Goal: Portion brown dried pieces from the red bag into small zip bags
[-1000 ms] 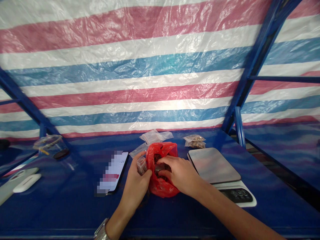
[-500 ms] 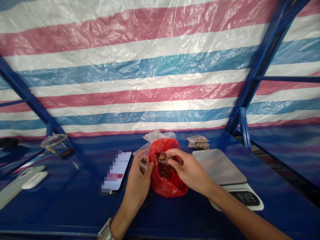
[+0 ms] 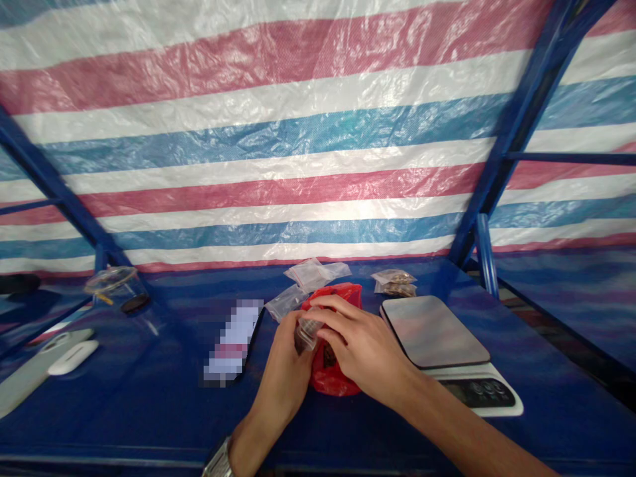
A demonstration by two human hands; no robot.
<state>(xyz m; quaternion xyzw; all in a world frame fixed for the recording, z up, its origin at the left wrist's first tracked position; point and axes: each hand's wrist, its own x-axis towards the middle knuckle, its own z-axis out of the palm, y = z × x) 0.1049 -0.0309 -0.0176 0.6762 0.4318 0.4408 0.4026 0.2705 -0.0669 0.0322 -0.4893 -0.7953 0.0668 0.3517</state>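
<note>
My left hand (image 3: 288,368) is closed round a small clear plastic bag (image 3: 301,339), holding it upright at the left side of a red plastic bag. My right hand (image 3: 355,344) grips a small clear plastic cup (image 3: 312,324), tipped against the mouth of the clear bag. The fingers hide part of the cup, and its contents are hard to make out. Below my right hand stands the open red plastic bag (image 3: 336,384), with dark brown dried pieces (image 3: 328,356) inside, mostly covered by the hand.
Behind the red bag lie several empty clear bags (image 3: 313,273). Filled bags (image 3: 395,281) sit at the back right, near a kitchen scale (image 3: 437,331). To the left are a phone (image 3: 233,341), a lidded plastic cup (image 3: 116,291), a white case (image 3: 73,358) and another phone (image 3: 30,377).
My right hand has moved left with the cup, from over the red bag's opening to the clear bag's mouth. The red bag's rim has shifted and is now more covered.
</note>
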